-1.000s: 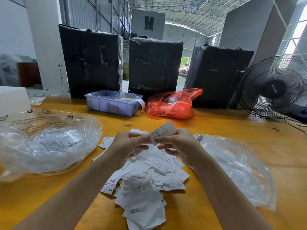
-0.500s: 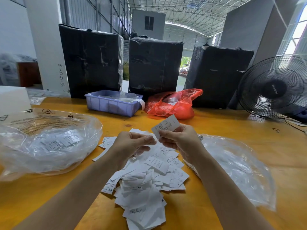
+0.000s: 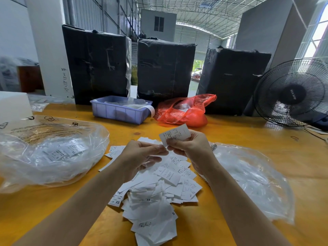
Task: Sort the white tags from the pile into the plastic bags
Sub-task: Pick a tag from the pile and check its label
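Since a second ago the white tag (image 3: 174, 134) has passed fully to the right hand (image 3: 190, 147), which now pinches it alone by its lower edge and holds it tilted above the far end of the pile of tags (image 3: 156, 189). Earlier both hands met on it. The left hand (image 3: 140, 155) has let go and drawn a little apart, its fingers curled inward; it may still hold a thin slip against the palm, but the view there is too blurred to tell. Both hands have stayed over the same spot, and the pile looks unchanged.

The pile lies on the yellow surface (image 3: 248, 135) between the forearms, with sizes such as XS, S and L printed on some tags. To the left sits a puffed clear plastic bag (image 3: 53, 153) with tags already inside it. To the right a flatter clear plastic bag (image 3: 252, 176) lies on the surface, its near edge partly hidden by the right forearm. Farther back stand a lilac tray (image 3: 120, 110), a red bag (image 3: 184, 110) just beside it, three black wrapped bales (image 3: 165, 68) and a black fan (image 3: 291, 93) at the right edge. The forearms cover part of the pile's sides.
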### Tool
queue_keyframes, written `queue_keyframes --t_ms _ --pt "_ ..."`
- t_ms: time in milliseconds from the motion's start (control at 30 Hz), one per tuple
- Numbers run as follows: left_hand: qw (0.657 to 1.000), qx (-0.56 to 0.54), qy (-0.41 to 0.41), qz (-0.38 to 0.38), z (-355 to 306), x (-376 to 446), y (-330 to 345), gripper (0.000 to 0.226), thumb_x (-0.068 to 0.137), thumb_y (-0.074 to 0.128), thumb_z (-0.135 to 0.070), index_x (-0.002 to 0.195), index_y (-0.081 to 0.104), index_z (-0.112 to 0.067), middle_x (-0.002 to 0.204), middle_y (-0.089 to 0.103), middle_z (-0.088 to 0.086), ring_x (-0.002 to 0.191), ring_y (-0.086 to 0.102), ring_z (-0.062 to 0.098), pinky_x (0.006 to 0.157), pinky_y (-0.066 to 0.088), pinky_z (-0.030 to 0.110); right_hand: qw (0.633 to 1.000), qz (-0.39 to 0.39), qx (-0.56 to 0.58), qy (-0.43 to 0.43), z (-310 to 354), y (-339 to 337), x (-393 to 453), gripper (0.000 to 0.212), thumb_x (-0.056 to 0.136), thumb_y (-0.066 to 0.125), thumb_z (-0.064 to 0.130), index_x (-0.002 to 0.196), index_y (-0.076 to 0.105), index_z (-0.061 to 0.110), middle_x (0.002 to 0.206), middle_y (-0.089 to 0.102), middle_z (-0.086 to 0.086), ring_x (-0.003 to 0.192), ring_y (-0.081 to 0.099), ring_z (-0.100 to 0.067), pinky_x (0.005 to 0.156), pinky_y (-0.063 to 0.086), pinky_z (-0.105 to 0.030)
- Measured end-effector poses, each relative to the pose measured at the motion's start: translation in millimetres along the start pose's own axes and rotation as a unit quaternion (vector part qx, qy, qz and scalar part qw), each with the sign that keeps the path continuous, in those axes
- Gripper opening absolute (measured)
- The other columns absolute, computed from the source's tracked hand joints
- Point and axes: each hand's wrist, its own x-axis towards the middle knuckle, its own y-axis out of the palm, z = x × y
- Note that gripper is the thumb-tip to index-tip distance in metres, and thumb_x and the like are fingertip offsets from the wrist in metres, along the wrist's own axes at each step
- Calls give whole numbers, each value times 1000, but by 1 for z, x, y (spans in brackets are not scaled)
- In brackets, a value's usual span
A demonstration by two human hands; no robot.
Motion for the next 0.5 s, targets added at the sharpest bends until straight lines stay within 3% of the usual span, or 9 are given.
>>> queue_keyframes --t_ms 167,500 --pt "1000 -13 3 0 1 1 -1 13 82 69 -19 75 76 -12 88 75 6 64 64 10 68 44 25 1000 -14 13 -12 2 0 0 21 75 76 6 94 67 3 76 71 -7 59 65 -10 51 44 -15" --pt "999 -46 -3 0 0 0 0 15 75 71 -17 80 74 -3 88 74 14 57 62 12 61 39 26 999 -2 5 -36 3 1 -2 21 77 71 -2 96 64 -8 79 67 -14 51 62 -4 46 43 -11"
